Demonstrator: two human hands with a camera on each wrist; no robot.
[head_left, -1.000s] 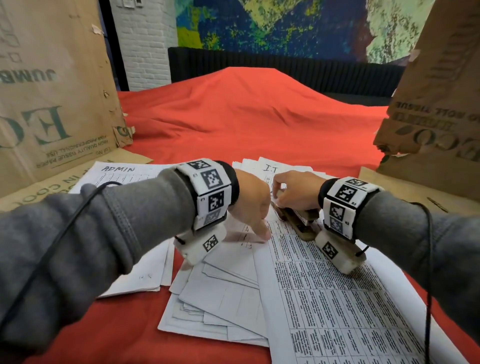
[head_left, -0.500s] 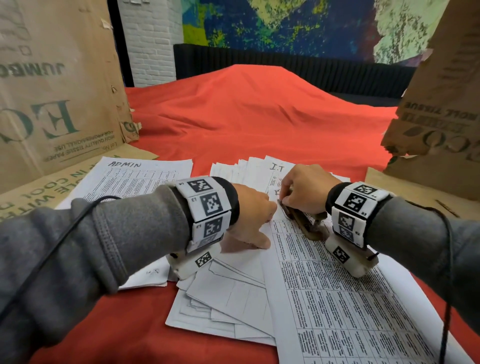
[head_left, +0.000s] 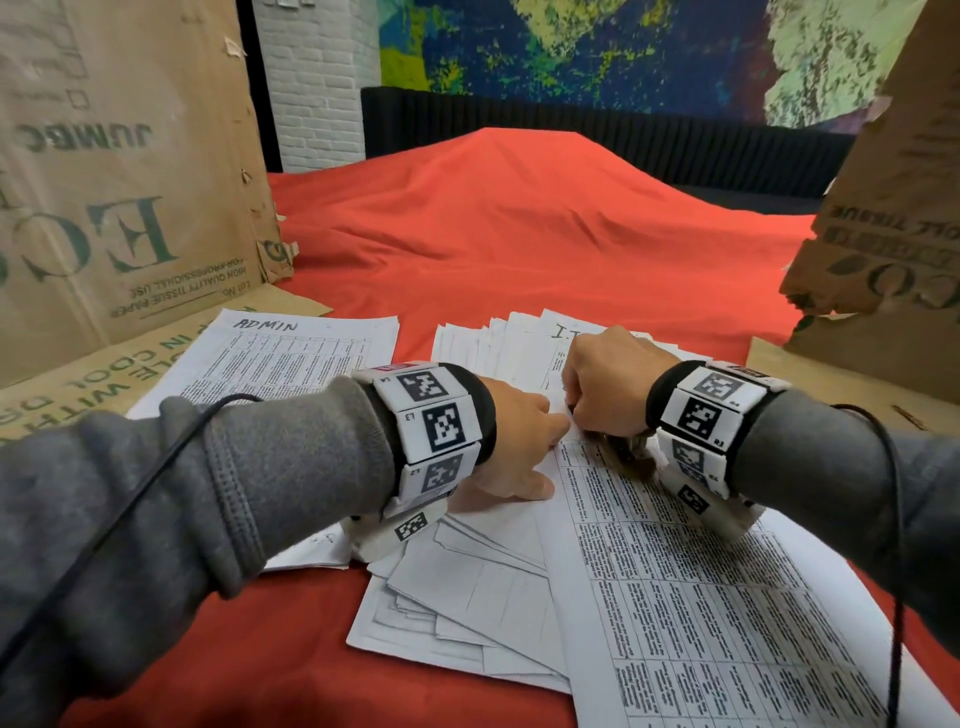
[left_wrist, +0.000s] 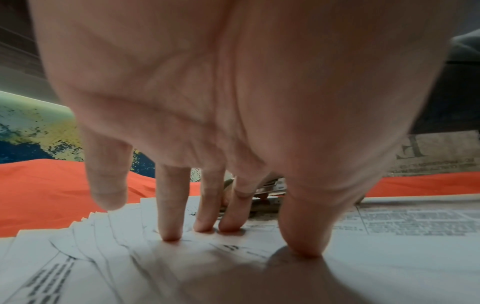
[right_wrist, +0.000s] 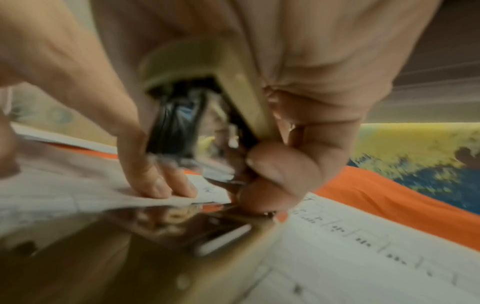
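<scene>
My right hand (head_left: 608, 389) grips a gold-brown stapler (head_left: 628, 457) at the top left corner of a printed table sheet (head_left: 675, 571). In the right wrist view the stapler (right_wrist: 207, 67) has its jaws around the paper edge, with my thumb (right_wrist: 280, 170) curled on its side. Just left of it, my left hand (head_left: 511, 441) presses down on the papers. Its straight fingertips (left_wrist: 171, 232) hold the fanned stack (left_wrist: 103, 236) flat. The stapler (left_wrist: 270, 187) shows behind those fingers. A sheet marked "I.T." (head_left: 519, 343) lies under both hands.
A second paper pile headed "ADMIN" (head_left: 291, 353) lies to the left on the red cloth (head_left: 493, 218). Cardboard boxes stand at the left (head_left: 119, 182) and right (head_left: 893, 234). The cloth rises in a hump further back.
My left hand has slid right until it nearly touches the right hand. The right hand keeps hold of the stapler and has settled lower over it, hiding more of it.
</scene>
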